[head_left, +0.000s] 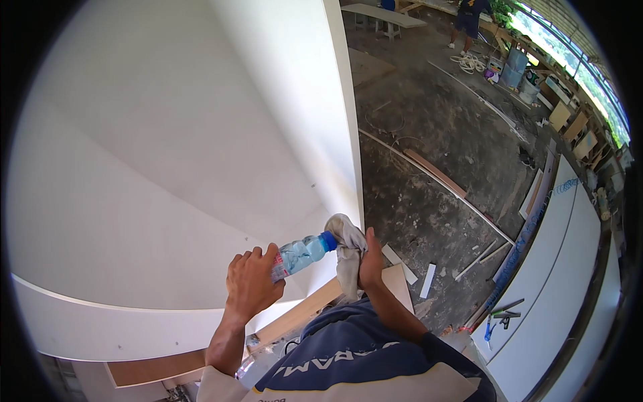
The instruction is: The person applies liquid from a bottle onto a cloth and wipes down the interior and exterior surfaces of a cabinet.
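My left hand [251, 281] is wrapped round a clear plastic bottle [305, 253] with a blue cap, held tilted with the cap end up and to the right. The cap end touches a crumpled, greyish-white cloth [348, 251]. Gripping that cloth from its right side is my right hand [370, 262], thumb pointing up. Both hands are in front of my body, close to the lower right part of a large white curved panel [167, 167]. Part of the bottle's label is covered by my left fingers.
White boards [536, 275] lie at the right, with a few small tools [499, 318] on one. Wood strips [435, 173] and offcuts [427, 281] litter the dark floor. A person [469, 20] stands at the far back near a white bench [385, 15]. Buckets [514, 67] line the right side.
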Tool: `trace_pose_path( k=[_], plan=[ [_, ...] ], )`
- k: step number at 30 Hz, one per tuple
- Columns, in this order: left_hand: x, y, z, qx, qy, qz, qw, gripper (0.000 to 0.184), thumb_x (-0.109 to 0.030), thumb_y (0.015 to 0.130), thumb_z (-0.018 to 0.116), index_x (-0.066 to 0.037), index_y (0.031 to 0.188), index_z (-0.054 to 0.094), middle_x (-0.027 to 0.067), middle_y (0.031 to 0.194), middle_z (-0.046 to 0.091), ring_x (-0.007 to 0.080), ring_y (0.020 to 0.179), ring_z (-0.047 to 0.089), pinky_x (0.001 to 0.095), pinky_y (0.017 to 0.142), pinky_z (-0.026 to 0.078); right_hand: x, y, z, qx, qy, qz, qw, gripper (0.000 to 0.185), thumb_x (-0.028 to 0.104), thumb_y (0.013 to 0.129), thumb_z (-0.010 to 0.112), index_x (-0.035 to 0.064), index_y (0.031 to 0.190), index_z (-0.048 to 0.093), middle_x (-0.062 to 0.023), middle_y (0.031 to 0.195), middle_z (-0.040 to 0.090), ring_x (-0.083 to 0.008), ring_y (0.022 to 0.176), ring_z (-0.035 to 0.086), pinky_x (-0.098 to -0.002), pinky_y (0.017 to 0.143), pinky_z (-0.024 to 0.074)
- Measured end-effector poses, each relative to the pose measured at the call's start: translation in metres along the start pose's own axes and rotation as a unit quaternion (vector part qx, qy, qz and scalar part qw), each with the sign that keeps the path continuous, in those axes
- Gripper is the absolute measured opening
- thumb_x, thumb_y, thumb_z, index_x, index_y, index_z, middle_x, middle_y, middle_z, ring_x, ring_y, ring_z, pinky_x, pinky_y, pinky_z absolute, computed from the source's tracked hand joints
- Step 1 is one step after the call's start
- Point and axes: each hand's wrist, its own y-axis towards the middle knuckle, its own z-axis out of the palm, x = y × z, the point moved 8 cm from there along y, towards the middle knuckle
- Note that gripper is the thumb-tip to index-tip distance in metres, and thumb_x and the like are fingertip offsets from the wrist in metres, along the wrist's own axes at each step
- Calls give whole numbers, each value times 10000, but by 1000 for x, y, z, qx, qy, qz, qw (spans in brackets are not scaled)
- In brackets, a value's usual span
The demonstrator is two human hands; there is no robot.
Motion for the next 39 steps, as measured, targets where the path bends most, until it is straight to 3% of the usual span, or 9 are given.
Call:
trace_pose_path(
  k=[2, 9, 18, 20, 23, 29, 34, 36, 39],
  plan=[
    [-3, 0, 0, 1, -12, 0, 1000, 550, -151, 632, 779, -79, 1156, 626, 145, 874, 660, 343, 814, 663, 440, 792, 506, 13, 6, 4, 12, -147, -79, 986, 378, 267, 1026, 580, -43, 1211, 692, -76, 1113, 705, -92, 893, 630, -241, 782, 483],
    [-11, -3, 0, -20, -28, -20, 999, 559, -154, 625, 789, -82, 1154, 625, 137, 866, 652, 337, 811, 659, 437, 794, 506, 25, 19, 11, 44, -112, -117, 986, 104, -16, 809, 731, 10, 900, 688, -70, 1107, 636, -122, 899, 617, -270, 808, 495],
    [-15, -5, -6, -40, -45, -21, 998, 527, -170, 633, 767, -87, 1134, 625, 135, 858, 648, 334, 812, 661, 448, 804, 506, 31, 15, 24, 40, -110, -82, 990, 357, -81, 802, 641, -11, 1152, 663, -101, 1182, 646, -205, 972, 670, -307, 899, 533],
    [-16, -3, -7, -43, -38, -12, 998, 501, -173, 639, 758, -89, 1114, 624, 134, 853, 644, 328, 828, 663, 457, 814, 503, 29, 10, 37, 113, -20, -54, 992, 295, -88, 850, 577, -38, 1132, 649, -201, 1333, 609, -328, 1158, 654, -428, 1057, 502],
    [-15, 3, -4, -35, -34, -9, 999, 483, -180, 646, 756, -94, 1101, 621, 136, 852, 642, 328, 845, 665, 463, 823, 501, 34, 11, 42, 110, -36, -86, 990, 284, 3, 947, 520, -35, 1227, 558, -295, 1373, 555, -382, 1262, 590, -480, 1077, 490],
    [-7, 17, -3, -39, -43, 3, 998, 516, -212, 645, 783, -101, 1120, 613, 143, 886, 646, 340, 858, 668, 456, 829, 504, 24, 19, 31, 54, -156, -66, 984, 347, 188, 1019, 611, -20, 1296, 605, -169, 1208, 684, -206, 1086, 661, -313, 948, 520],
    [-1, 29, -1, -88, -130, 10, 988, 580, -221, 632, 803, -92, 1161, 603, 151, 918, 665, 362, 868, 672, 479, 826, 516, 48, 27, 75, 51, -200, -133, 969, 359, 202, 1020, 604, -15, 1306, 587, -196, 1213, 675, -257, 1108, 665, -352, 970, 524],
    [6, 45, 2, -124, -271, 8, 955, 635, -212, 631, 809, -65, 1205, 581, 156, 933, 679, 388, 877, 677, 472, 819, 537, 71, 21, 123, 66, -284, -190, 938, 354, 212, 1015, 615, -19, 1283, 606, -158, 1162, 684, -195, 1058, 657, -313, 940, 515],
    [5, 71, -2, -189, -433, 77, 878, 649, -145, 628, 825, -50, 1220, 577, 161, 997, 706, 385, 904, 700, 452, 826, 561, 127, -8, 220, 136, -441, -399, 792, 292, 135, 1002, 640, -16, 1252, 635, -93, 1118, 670, -119, 995, 615, -250, 884, 477]
  ],
)
